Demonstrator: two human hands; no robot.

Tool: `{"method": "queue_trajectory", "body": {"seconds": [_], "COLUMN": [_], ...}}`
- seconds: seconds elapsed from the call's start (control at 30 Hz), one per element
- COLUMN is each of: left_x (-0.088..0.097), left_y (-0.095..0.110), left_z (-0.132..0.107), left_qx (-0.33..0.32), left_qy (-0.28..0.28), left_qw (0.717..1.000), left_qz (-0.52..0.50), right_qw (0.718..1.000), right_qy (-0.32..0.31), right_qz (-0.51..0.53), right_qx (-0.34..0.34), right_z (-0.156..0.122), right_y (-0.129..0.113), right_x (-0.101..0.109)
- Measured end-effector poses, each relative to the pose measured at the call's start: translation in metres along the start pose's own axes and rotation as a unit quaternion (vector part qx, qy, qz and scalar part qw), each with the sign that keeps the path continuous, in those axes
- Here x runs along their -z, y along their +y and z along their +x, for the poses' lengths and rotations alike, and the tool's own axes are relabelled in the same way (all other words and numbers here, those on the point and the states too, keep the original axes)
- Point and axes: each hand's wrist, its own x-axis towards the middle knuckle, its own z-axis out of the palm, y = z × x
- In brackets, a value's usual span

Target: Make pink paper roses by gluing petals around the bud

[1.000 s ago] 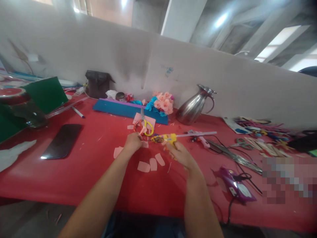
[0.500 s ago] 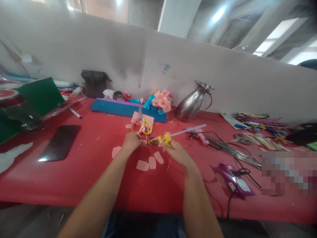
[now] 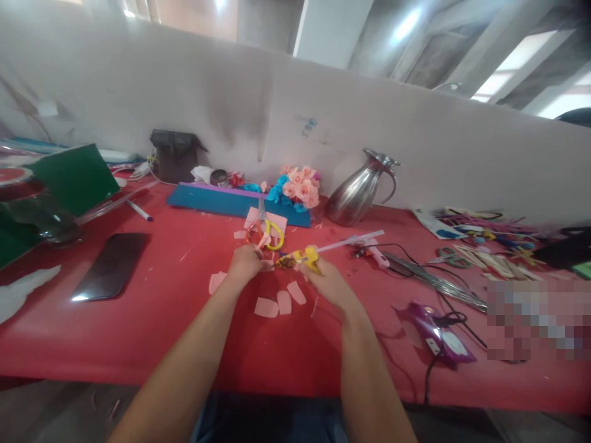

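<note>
My left hand (image 3: 245,266) is closed in a pinch on a small piece of pink paper (image 3: 263,241), its fingertips partly hidden. Facing it, my right hand (image 3: 325,280) is wrapped round a yellow tool (image 3: 311,259) with a brown-speckled front end (image 3: 286,263) pointing left; its exact kind is unclear. Just beyond the left hand lie scissors (image 3: 274,235) with red and yellow handles, resting over pink paper (image 3: 279,220). Cut pink pieces (image 3: 266,307) with rounded edges lie on the table in front of my hands. A long translucent stick (image 3: 353,240) reaches rightward from near the yellow tool.
On the red table (image 3: 286,357) are a phone (image 3: 111,264), a glass jar (image 3: 46,212), paper flowers (image 3: 302,186), a blue board (image 3: 212,202) and a steel jug (image 3: 355,194). To the right are a pink corded tool (image 3: 377,255), metal wires (image 3: 438,284) and a purple device (image 3: 431,335).
Both hands stay in nearly the same place with the same hold. Only a very slight shift of the view shows.
</note>
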Motion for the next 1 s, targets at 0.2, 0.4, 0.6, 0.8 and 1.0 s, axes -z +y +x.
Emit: {"method": "queue_trajectory", "body": {"seconds": [0.2, 0.4, 0.6, 0.8, 1.0], "left_x": [0.0, -0.004, -0.005, -0.004, -0.004], "left_y": [-0.002, -0.009, -0.011, -0.007, -0.007], "left_z": [0.003, 0.007, 0.008, 0.006, 0.005], "left_qx": [-0.003, -0.02, -0.018, -0.011, -0.011], "left_qy": [-0.001, 0.001, 0.0, -0.003, -0.008], "left_qw": [1.0, 1.0, 1.0, 1.0, 1.0], "left_qz": [0.001, 0.005, -0.001, 0.002, -0.005], "right_qw": [0.999, 0.999, 0.998, 0.999, 0.998], "right_qy": [0.029, 0.039, 0.049, 0.046, 0.054], "right_qz": [0.001, -0.028, -0.028, -0.019, -0.015], "right_qx": [0.013, 0.012, 0.013, 0.011, 0.007], "right_z": [0.001, 0.004, 0.004, 0.005, 0.006], "right_y": [0.003, 0.007, 0.006, 0.006, 0.007], "right_x": [-0.003, -0.004, -0.007, -0.01, -0.009]}}
